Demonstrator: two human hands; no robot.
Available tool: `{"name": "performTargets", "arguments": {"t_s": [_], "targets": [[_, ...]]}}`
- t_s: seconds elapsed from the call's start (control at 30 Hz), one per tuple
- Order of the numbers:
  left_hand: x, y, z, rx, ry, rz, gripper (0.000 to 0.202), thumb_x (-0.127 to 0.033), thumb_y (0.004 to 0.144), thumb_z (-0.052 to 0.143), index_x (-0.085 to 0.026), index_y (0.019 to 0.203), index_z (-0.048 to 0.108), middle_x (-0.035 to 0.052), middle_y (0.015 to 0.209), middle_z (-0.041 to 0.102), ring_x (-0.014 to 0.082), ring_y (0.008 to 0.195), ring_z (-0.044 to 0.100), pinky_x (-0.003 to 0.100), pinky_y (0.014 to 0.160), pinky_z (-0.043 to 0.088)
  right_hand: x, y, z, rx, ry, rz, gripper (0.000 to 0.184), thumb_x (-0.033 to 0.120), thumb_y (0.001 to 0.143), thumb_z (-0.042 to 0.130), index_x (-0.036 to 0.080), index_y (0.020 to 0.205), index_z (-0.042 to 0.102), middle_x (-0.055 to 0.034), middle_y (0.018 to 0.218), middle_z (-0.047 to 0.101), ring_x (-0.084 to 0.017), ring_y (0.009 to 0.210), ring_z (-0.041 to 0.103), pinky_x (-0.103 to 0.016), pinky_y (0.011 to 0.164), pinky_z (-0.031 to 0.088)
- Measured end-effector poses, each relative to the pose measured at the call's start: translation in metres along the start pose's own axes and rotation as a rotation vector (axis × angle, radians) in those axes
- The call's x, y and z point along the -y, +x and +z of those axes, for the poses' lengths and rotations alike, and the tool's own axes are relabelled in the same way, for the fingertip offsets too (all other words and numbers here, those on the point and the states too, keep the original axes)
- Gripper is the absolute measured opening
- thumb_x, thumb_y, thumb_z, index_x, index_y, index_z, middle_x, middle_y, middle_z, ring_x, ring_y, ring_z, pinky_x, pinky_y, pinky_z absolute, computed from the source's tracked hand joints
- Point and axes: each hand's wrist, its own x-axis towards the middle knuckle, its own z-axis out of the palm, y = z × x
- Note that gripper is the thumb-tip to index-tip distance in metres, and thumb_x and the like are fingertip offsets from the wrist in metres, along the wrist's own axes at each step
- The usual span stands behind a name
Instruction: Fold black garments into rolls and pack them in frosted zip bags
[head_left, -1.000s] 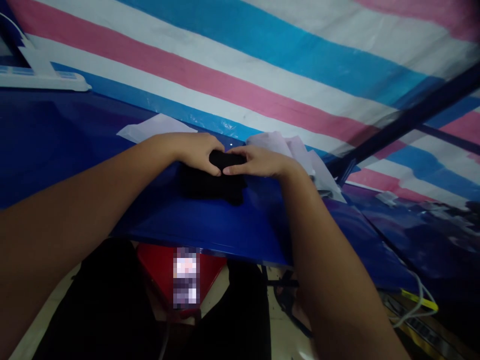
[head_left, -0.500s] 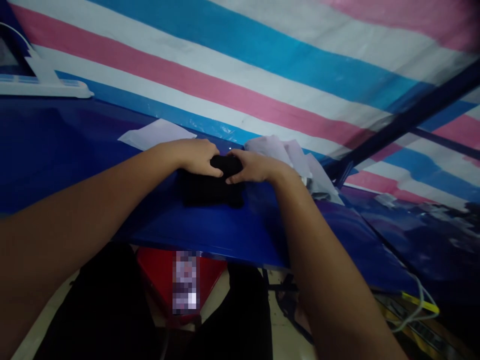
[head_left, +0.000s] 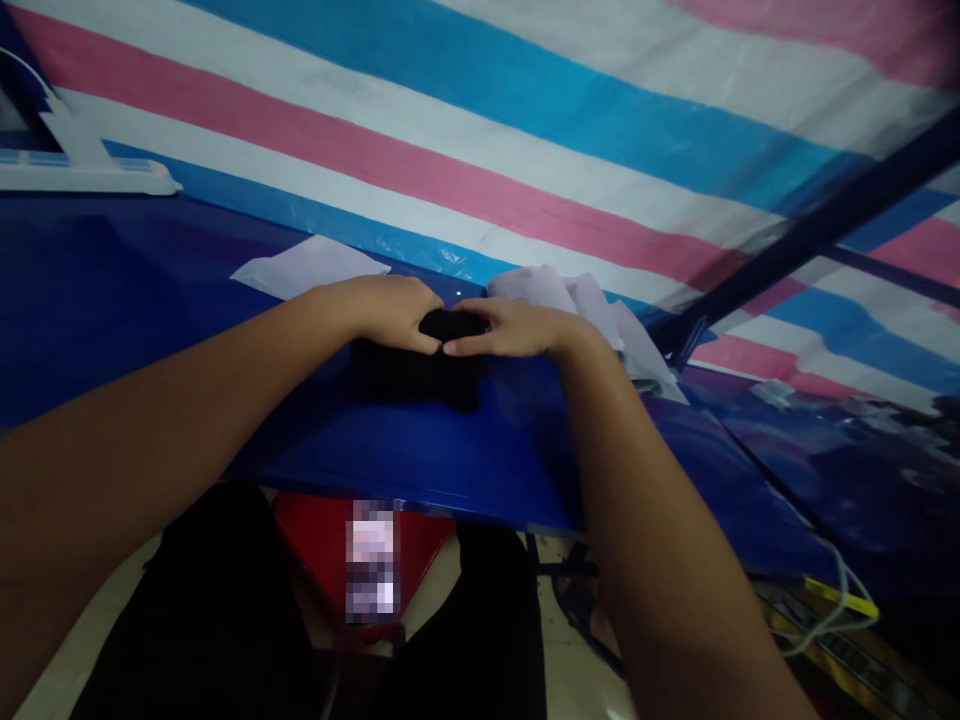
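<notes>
A small black folded cloth (head_left: 409, 372) lies on the blue table (head_left: 420, 450) in front of me. My left hand (head_left: 390, 312) and my right hand (head_left: 517, 328) both rest on its far edge, fingers curled and pinching a raised black bit (head_left: 448, 324) of it between them. The thumbs nearly touch. It is too dark to make out what the cloth is.
White paper sheets lie on the table: one (head_left: 304, 265) behind my left hand, a crumpled pile (head_left: 592, 305) behind my right. A white power strip (head_left: 82, 175) sits far left. A striped pink, white and blue tarp (head_left: 525, 130) hangs behind. A red stool (head_left: 337, 550) stands under the table.
Both hands have stayed on the black cloth, shifting only slightly; the view wobbled a little down and back.
</notes>
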Motion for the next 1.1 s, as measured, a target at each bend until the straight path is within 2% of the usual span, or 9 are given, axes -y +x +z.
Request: {"name": "performTargets", "arguments": {"t_s": [0.2,0.33,0.43,0.53,0.6,0.8,0.87,0.97,1.1], "targets": [[-0.002,0.004,0.003,-0.021,0.061,0.024,0.062,-0.060,0.088,0.065,-0.020,0.135,0.072,0.0164,0.124,0.077,0.0347,0.108,0.072,0.038,0.087,0.051,0.005,0.000,-0.001,-0.061,0.035,-0.022,0.053,0.064,0.100,0.064,0.021,0.127,0.080,-0.0086,0.122,0.081,-0.028,0.104,0.074,-0.036,0.090,0.055],[-0.004,0.002,0.003,-0.007,0.081,0.028,0.068,-0.062,0.090,0.063,-0.015,0.139,0.070,0.0207,0.126,0.076,0.0366,0.108,0.072,0.039,0.086,0.051,0.008,0.001,0.000,-0.098,0.040,-0.001,0.049,0.067,0.095,0.069,0.025,0.113,0.086,-0.0046,0.105,0.083,-0.026,0.092,0.072,-0.033,0.081,0.054],[0.000,-0.002,-0.004,0.037,0.007,-0.017,0.078,-0.073,0.086,0.065,-0.017,0.140,0.071,0.0181,0.125,0.077,0.0343,0.107,0.072,0.036,0.085,0.050,0.007,0.001,0.000,-0.095,0.051,-0.029,0.046,0.064,0.091,0.075,0.024,0.111,0.087,-0.0033,0.100,0.083,-0.025,0.088,0.071,-0.032,0.078,0.053],[0.012,-0.005,-0.011,0.088,-0.184,-0.076,0.078,-0.083,0.085,0.057,-0.024,0.132,0.077,0.0112,0.118,0.080,0.0278,0.099,0.073,0.031,0.080,0.048,0.006,0.001,0.001,-0.091,0.074,-0.068,0.046,0.061,0.090,0.077,0.022,0.112,0.087,-0.0025,0.101,0.083,-0.024,0.088,0.071,-0.032,0.077,0.053],[0.020,-0.004,-0.012,0.116,-0.276,-0.114,0.073,-0.082,0.088,0.052,-0.026,0.124,0.082,0.0093,0.110,0.082,0.0246,0.091,0.072,0.029,0.074,0.046,0.007,0.001,0.002,-0.097,0.078,-0.076,0.046,0.059,0.089,0.079,0.023,0.116,0.087,-0.0018,0.105,0.084,-0.024,0.090,0.072,-0.032,0.078,0.053],[0.027,-0.003,-0.010,0.150,-0.295,-0.097,0.066,-0.080,0.077,0.068,-0.029,0.114,0.087,0.0061,0.086,0.080,0.0223,0.075,0.067,0.031,0.065,0.041,0.013,0.004,0.008,-0.171,0.078,-0.132,0.044,0.047,0.084,0.086,0.027,0.123,0.086,-0.0027,0.115,0.085,-0.026,0.098,0.074,-0.032,0.083,0.055],[0.027,-0.003,-0.009,0.129,-0.268,-0.071,0.064,-0.077,0.079,0.068,-0.027,0.113,0.087,0.0059,0.083,0.079,0.0220,0.072,0.066,0.032,0.065,0.040,0.012,0.004,0.007,-0.169,0.087,-0.149,0.045,0.048,0.084,0.086,0.026,0.124,0.085,-0.0033,0.117,0.084,-0.027,0.100,0.074,-0.033,0.084,0.055],[0.024,-0.001,-0.007,0.066,-0.217,0.001,0.057,-0.067,0.083,0.068,-0.024,0.117,0.086,0.0057,0.091,0.081,0.0218,0.077,0.068,0.031,0.070,0.042,0.005,0.002,0.004,-0.107,0.161,-0.145,0.046,0.054,0.090,0.079,0.025,0.125,0.084,-0.0035,0.117,0.083,-0.025,0.100,0.073,-0.033,0.084,0.054],[0.018,0.005,0.001,-0.084,-0.065,0.129,0.053,-0.056,0.084,0.068,-0.020,0.119,0.083,0.0089,0.101,0.080,0.0239,0.086,0.070,0.031,0.073,0.043,-0.007,0.000,0.000,-0.130,0.277,-0.063,0.042,0.060,0.092,0.075,0.023,0.111,0.081,-0.0050,0.102,0.079,-0.022,0.087,0.067,-0.033,0.074,0.051]]}}
